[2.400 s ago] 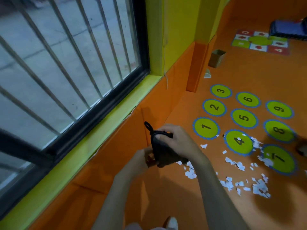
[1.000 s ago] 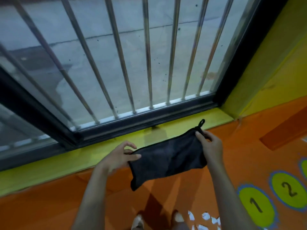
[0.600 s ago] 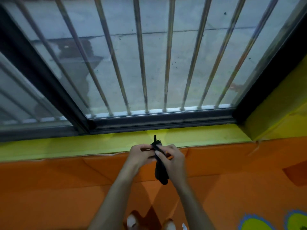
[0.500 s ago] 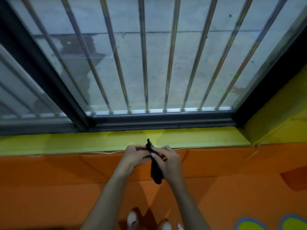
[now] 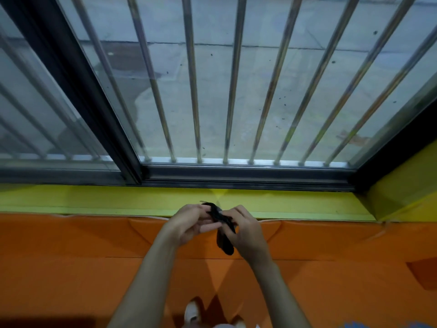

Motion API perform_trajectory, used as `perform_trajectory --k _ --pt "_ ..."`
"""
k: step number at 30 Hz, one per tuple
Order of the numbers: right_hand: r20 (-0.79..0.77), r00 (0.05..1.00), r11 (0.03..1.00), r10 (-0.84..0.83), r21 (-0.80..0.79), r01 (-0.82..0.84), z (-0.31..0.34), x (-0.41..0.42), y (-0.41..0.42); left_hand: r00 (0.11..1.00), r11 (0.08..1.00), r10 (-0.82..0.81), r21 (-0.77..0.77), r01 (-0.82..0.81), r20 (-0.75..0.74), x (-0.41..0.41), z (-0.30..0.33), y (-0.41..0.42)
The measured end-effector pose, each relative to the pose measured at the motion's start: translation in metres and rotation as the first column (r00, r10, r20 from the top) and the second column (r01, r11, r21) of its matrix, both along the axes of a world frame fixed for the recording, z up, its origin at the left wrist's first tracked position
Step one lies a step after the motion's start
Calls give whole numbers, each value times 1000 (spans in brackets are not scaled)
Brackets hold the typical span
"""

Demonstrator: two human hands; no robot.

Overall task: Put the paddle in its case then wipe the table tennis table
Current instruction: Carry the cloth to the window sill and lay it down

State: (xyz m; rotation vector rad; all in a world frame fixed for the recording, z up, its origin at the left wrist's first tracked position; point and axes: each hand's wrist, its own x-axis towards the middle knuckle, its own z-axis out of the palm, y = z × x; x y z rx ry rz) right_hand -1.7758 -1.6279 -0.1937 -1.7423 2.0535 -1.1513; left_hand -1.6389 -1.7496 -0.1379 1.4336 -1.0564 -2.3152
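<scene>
Both hands are up in front of the window ledge (image 5: 283, 204), close together, and between them is a dark cloth (image 5: 223, 229) — bunched into a narrow fold. The left hand (image 5: 189, 224) pinches the upper part of it with curled fingers; the right hand (image 5: 246, 233) grips it from the other side, fingers wrapped round the fold. The cloth's lower end hangs free below the hands, in the air, touching neither the ledge nor the wall.

Behind the hands the yellow ledge runs the width of the view, with the dark window frame (image 5: 236, 176) just above it and a row of upright metal bars (image 5: 192, 79) beyond the glass. Grey pavement (image 5: 212, 27) shows outside. Below the ledge comes the orange padded wall (image 5: 71, 245), creased near the top edge. Down at the bottom — two light-coloured shoes (image 5: 192, 313) on the orange floor, between the forearms.
</scene>
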Motion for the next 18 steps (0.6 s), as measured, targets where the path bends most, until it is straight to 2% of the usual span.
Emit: perform_trajectory --k 2,4,5,7,8,11,14,16,18 --pt "34 997 998 -65 -22 66 4 0 -11 995 996 -67 -48 71 79 12 -2 -13" --pt "103 985 988 -139 -56 145 13 -1 -20 963 964 -138 -190 184 231 26 -15 -26" --pt "192 966 982 -172 -46 184 21 -1 -23 945 941 -164 -243 236 285 32 -25 -32" --pt "452 867 977 -211 74 199 40 0 -30 935 937 -196 -225 267 295 44 -43 -36" --pt "551 808 978 -211 116 176 48 1 -34 945 950 -207 -179 256 253 49 -51 -36" --pt "661 726 982 -189 125 142 62 3 -42 971 962 -231 -135 236 55 60 -63 -33" --pt "715 663 973 -223 127 191 68 1 -44 982 987 -101 -136 80 -159 65 -68 -31" --pt "711 658 966 -249 137 217 67 -4 -42 958 995 -12 -100 -18 -287 65 -69 -33" --pt "664 695 960 -277 159 231 65 -10 -38 938 995 57 -54 -80 -341 63 -67 -36"
